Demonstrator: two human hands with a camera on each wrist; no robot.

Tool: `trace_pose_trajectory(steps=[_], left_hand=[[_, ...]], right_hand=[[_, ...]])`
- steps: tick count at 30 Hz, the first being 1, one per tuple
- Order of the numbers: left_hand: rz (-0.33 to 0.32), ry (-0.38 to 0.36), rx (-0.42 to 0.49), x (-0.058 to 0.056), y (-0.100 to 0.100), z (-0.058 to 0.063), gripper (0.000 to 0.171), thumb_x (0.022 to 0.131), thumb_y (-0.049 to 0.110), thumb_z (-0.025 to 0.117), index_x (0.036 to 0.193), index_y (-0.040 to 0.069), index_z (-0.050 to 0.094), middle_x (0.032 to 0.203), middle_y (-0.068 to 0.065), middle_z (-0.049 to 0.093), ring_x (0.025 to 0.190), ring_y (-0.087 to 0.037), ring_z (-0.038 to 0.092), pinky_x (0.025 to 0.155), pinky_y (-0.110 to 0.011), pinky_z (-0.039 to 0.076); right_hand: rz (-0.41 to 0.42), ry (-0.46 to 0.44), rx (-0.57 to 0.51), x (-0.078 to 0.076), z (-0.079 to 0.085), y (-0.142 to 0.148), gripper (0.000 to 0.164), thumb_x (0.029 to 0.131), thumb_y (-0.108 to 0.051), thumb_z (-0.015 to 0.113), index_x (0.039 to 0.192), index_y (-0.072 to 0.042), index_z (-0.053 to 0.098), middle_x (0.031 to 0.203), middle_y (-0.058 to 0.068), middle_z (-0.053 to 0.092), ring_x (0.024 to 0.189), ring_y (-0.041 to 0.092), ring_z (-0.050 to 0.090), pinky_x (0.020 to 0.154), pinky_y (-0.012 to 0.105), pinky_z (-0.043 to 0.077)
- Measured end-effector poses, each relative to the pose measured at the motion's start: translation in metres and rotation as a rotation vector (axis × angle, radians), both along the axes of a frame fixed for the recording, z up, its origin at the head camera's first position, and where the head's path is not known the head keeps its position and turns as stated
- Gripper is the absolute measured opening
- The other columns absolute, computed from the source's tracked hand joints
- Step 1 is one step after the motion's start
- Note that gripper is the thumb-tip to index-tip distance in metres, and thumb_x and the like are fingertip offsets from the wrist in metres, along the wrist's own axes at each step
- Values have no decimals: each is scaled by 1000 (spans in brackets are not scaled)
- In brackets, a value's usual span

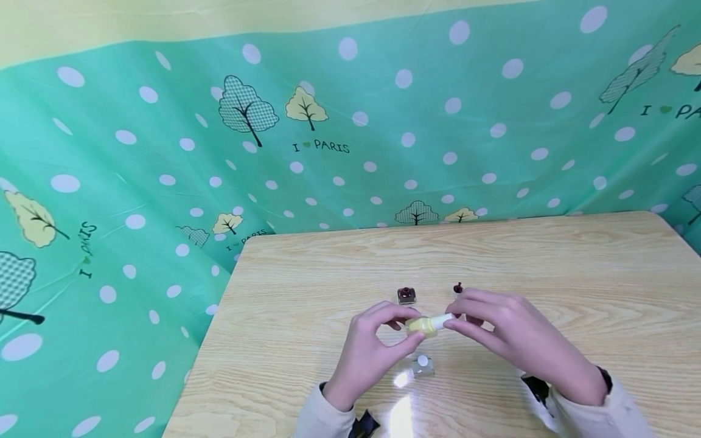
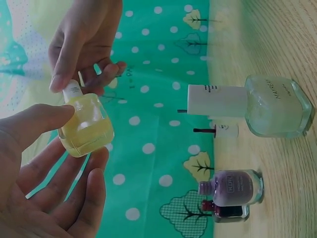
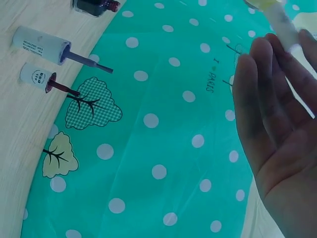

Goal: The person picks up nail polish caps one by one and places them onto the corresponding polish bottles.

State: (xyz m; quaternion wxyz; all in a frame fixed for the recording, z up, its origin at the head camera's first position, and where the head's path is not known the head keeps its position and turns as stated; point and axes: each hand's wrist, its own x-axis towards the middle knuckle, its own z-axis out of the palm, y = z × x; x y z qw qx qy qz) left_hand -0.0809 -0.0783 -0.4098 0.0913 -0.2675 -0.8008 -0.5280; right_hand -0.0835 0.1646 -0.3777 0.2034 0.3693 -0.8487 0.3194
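Observation:
A small nail polish bottle of yellow polish is held between the thumb and fingers of my left hand. Its white cap is pinched by the thumb and fingertips of my right hand. Cap and bottle look joined, tilted in the air above the table. Below them a pale, white-capped nail polish bottle stands upright. Beyond my left hand are an uncapped purple bottle and an uncapped dark red bottle. The purple bottle is hidden in the head view.
Two brush caps stand bristles up on the wood-grain table: one with a purple brush, one with a dark red brush. A green dotted curtain hangs behind and to the left of the table.

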Motion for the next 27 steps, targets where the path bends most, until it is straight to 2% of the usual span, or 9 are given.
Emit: trace_pose_trajectory(steps=[5, 9, 13, 16, 19, 22, 27], left_hand=[[2, 10, 3, 1, 0, 1, 23, 84, 21, 80, 106, 19, 74, 100, 6, 73, 85, -13, 66, 77, -25, 57], [-3, 12, 9, 0, 0, 1, 23, 84, 21, 80, 106, 18, 74, 100, 6, 73, 85, -15, 67, 77, -25, 57], [-6, 8, 14, 0, 0, 1, 22, 84, 20, 80, 105, 17, 74, 100, 5, 73, 85, -14, 67, 77, -26, 58], [-3, -7, 13, 0, -1, 2, 22, 84, 20, 81, 105, 18, 74, 101, 6, 73, 86, -11, 66, 77, -26, 58], [-7, -20, 13, 0, -1, 2, 22, 84, 21, 81, 105, 18, 74, 101, 6, 73, 87, -9, 66, 77, -26, 58], [-24, -33, 16, 1, -1, 3, 23, 84, 22, 81, 106, 18, 74, 103, 6, 73, 89, -9, 66, 77, -26, 58], [-33, -25, 16, 1, -1, 3, 23, 84, 22, 81, 106, 18, 75, 104, 6, 74, 91, -12, 67, 77, -26, 58]], right_hand=[[-26, -2, -7, 0, -1, -2, 16, 85, -16, 78, 91, -27, 68, 89, -21, 63, 69, -9, 53, 58, 7, 43], [-22, -8, -15, 0, 0, 0, 18, 83, -19, 80, 97, -24, 70, 92, -18, 65, 70, -7, 53, 57, 6, 42], [25, -6, -29, 0, 2, 3, 27, 84, -20, 80, 109, -21, 71, 99, -14, 67, 71, -6, 55, 58, 6, 43], [81, 7, -30, -1, 2, 4, 21, 91, -25, 72, 111, -22, 71, 103, -13, 66, 73, -5, 57, 62, 7, 46], [102, 21, -38, -1, 2, 3, 14, 94, -27, 68, 107, -22, 72, 101, -13, 66, 73, -4, 58, 62, 7, 47], [68, 18, -41, -1, 0, 1, 8, 91, -22, 72, 98, -25, 71, 93, -17, 65, 71, -6, 54, 59, 7, 44], [5, 12, -44, 0, -2, -1, 18, 84, -15, 78, 90, -29, 67, 84, -22, 60, 66, -8, 49, 54, 7, 39]])
